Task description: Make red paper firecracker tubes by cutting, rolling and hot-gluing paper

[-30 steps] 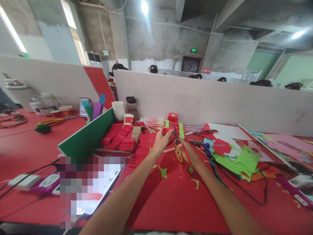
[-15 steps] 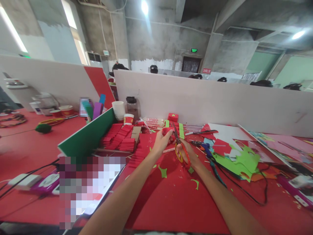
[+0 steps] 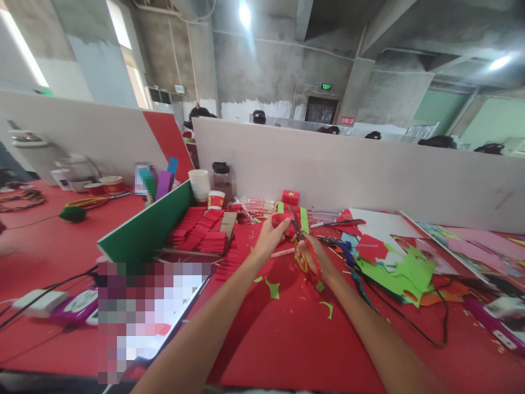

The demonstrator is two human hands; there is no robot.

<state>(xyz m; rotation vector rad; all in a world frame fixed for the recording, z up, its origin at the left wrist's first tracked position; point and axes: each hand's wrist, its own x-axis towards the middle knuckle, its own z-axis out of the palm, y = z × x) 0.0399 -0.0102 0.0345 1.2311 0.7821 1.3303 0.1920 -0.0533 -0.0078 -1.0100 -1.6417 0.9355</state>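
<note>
My left hand [image 3: 271, 236] is closed, pinching a small red piece of felt or paper [image 3: 277, 219] over the middle of the table. In my right hand [image 3: 310, 253] is a pair of scissors [image 3: 315, 261] with red and yellow handles, its dark blades pointing up and away beside the red piece. Whether the blades touch the piece I cannot tell. Just behind the hands stands a red block with a yellow star [image 3: 291, 197], near bright green strips [image 3: 304, 220]. Green offcuts [image 3: 273, 288] lie on the red tabletop [image 3: 279, 345] below my hands.
Stacked red pieces [image 3: 200, 230] fill a box at left, by a green divider [image 3: 143, 224], paper cups [image 3: 199, 185] and a bottle [image 3: 222, 178]. A tablet [image 3: 172, 317] lies front left. At right are a blue glue gun [image 3: 348, 250], its cord, and green sheets [image 3: 404, 271].
Both hands, the scissors and the red piece stay nearly in place. At the far left edge a blurred shape, perhaps another person's hand, has come into view. The view has shifted very slightly.
</note>
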